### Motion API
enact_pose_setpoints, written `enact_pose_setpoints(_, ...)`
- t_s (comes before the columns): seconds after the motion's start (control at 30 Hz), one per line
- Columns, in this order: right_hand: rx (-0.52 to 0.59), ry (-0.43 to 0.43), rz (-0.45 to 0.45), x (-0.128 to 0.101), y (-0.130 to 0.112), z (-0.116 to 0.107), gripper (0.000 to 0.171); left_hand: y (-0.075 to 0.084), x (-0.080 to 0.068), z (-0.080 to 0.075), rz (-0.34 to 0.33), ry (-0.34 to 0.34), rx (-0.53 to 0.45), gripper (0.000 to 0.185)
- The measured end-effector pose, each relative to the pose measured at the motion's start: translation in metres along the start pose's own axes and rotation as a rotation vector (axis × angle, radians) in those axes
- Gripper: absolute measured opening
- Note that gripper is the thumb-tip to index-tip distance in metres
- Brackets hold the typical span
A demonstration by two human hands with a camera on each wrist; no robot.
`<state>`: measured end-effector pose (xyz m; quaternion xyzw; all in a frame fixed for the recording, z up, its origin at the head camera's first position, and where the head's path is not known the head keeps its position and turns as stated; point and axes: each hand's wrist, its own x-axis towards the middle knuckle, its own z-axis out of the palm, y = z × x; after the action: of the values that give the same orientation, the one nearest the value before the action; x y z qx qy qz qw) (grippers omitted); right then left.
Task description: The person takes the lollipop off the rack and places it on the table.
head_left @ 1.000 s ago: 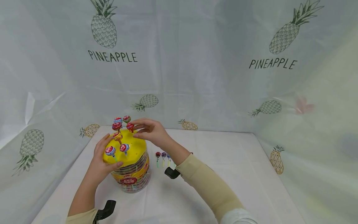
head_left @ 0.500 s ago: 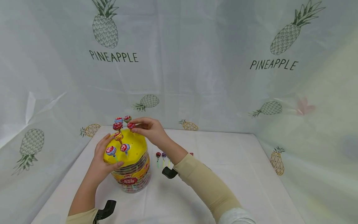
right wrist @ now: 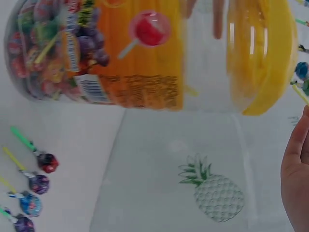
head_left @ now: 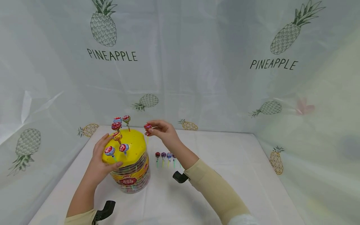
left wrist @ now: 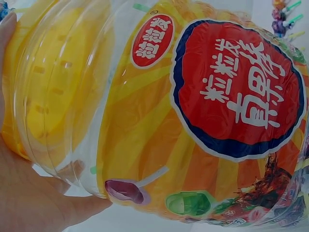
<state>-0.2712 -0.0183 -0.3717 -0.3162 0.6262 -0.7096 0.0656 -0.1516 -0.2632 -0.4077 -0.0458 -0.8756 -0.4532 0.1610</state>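
White-clothed table point(head_left: 225, 175): right hand point(head_left: 166, 132) pinches red-wrapped lollipop point(head_left: 147, 127).

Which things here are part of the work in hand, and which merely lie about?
In hand: right hand pinching a red lollipop; left hand gripping the yellow-lidded jar; lollipops standing in its lid.
Lying about: row of lollipops on the table; pineapple-print cloth.

White-clothed table point(head_left: 225, 175) with a lollipop jar point(head_left: 130, 175) and a row of loose lollipops point(head_left: 166, 155) beside it.
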Motion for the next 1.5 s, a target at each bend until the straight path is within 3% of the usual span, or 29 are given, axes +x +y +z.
enact_pose_setpoints(0.27,0.021,0.022,0.102,-0.019,0.027,-0.013,0.03,0.0,0.001,-0.002,0.011,0.009,-0.01,0.099)
enact_pose_setpoints(0.6,-0.007,0.094,0.307,-0.046,0.071,-0.014,0.026,-0.003,0.002,-0.001,0.026,0.014,-0.019,0.1)
enact_pose_setpoints(0.9,0.067,0.136,0.349,-0.057,0.096,-0.012,0.027,-0.004,0.001,-0.002,0.018,0.013,-0.022,0.101)
enact_pose_setpoints(1.2,0.052,0.137,0.407,-0.07,0.118,-0.013,0.03,-0.004,0.003,0.0,0.013,0.011,-0.029,0.101)
enact_pose_setpoints(1.5,-0.118,0.146,0.413,-0.074,0.139,-0.021,0.024,-0.003,0.004,0.001,-0.001,0.011,-0.028,0.102)
